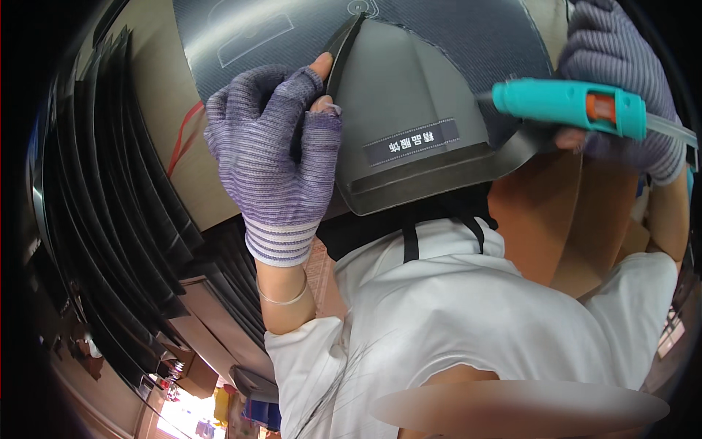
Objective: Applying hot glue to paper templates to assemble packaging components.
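Note:
A grey, tapered box-like piece [409, 95] with folded edges lies in front of me, a dark printed label [410, 143] on its panel. My left hand [274, 139], in a purple-and-white striped glove with bare thumb and fingertip, is closed on the piece's left edge, pinching a dark flap [344, 55]. On the right side, my right hand [621, 62], gloved the same way, grips a teal glue gun [541, 98] with a pale glue stick [669, 130] out of its back. Its nozzle points left, close to the piece's right edge. A grey strip [523, 150] curls out below the gun.
Beneath the piece lies a dark patterned sheet [256, 36] on a beige table [157, 80]. Several black curved panels [95, 183] stand stacked at the left. A red ribbon [183, 139] lies beside them. Brown cardboard [541, 227] is at the right, near my body.

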A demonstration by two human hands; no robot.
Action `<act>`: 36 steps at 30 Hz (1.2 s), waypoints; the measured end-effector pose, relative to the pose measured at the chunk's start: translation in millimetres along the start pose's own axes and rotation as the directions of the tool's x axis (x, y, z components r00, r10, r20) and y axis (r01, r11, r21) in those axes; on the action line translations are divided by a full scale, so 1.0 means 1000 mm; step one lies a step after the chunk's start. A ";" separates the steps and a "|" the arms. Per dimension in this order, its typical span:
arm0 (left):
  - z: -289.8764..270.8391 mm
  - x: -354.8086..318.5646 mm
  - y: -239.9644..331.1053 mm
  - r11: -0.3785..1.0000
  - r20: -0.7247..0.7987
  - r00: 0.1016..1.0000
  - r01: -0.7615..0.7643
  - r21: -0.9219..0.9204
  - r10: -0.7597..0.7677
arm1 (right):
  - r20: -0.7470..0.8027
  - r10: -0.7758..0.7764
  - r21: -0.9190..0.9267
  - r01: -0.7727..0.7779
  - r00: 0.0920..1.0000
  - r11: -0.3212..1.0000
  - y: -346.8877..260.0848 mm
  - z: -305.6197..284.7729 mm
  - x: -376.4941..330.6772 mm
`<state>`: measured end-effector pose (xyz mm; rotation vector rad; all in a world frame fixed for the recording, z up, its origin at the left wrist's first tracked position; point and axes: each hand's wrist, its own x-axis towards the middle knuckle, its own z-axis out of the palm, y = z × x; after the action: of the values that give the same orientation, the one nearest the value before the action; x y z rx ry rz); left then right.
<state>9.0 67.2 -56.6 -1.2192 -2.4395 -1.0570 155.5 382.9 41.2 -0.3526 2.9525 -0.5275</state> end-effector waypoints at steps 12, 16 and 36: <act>0.001 -0.001 -0.002 0.999 -0.029 0.999 -0.025 -0.033 0.024 | 0.697 0.301 0.097 -0.502 0.650 0.860 0.021 -0.027 -0.013; 0.002 0.000 -0.003 0.999 -0.031 0.999 -0.032 -0.037 0.031 | 0.552 0.126 0.076 -0.200 0.824 0.977 0.009 -0.025 -0.001; -0.005 -0.003 -0.006 0.998 0.076 0.995 -0.062 0.009 0.061 | 0.317 0.047 -0.065 -0.028 0.947 0.997 -0.007 -0.019 0.009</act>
<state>6.3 59.6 -57.4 -1.3451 -2.4431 -0.9962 145.0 380.5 60.3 -0.3497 2.6592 -0.3402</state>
